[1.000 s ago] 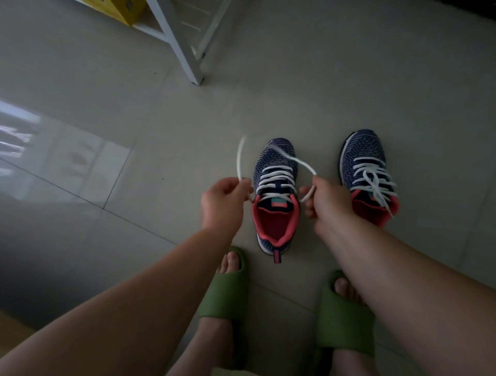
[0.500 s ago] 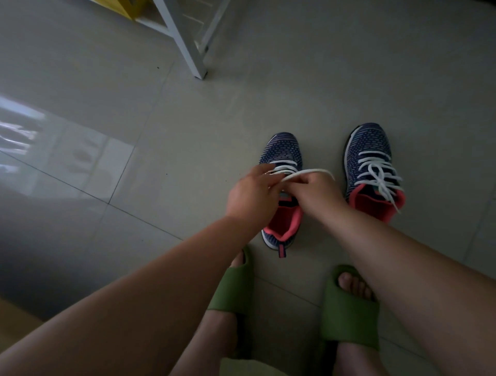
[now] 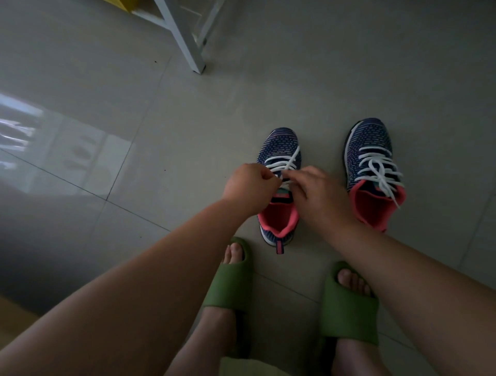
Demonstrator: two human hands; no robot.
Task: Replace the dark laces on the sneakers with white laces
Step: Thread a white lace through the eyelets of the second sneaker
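Observation:
Two dark blue knit sneakers with pink linings stand on the tiled floor. The left sneaker [image 3: 279, 146] carries a white lace [image 3: 288, 161] through its eyelets. Over its tongue, my left hand [image 3: 248, 185] and my right hand [image 3: 316, 193] meet and each pinches a strand of that lace. One free end runs up across the toe. The right sneaker [image 3: 371, 142] stands apart to the right, its white lace [image 3: 379, 170] tied in a bow. No dark lace is in view.
My feet in green slides [image 3: 232, 281] [image 3: 349, 306] stand just behind the sneakers. A white furniture leg [image 3: 188, 40] rises at the top centre, with something yellow [image 3: 123, 2] behind it. Grey floor tiles [image 3: 134, 107] spread to the left.
A second ago my hands were held apart, pulling the lace ends outward. They have come together over the left sneaker's tongue, and the lace ends now cross between my fingers.

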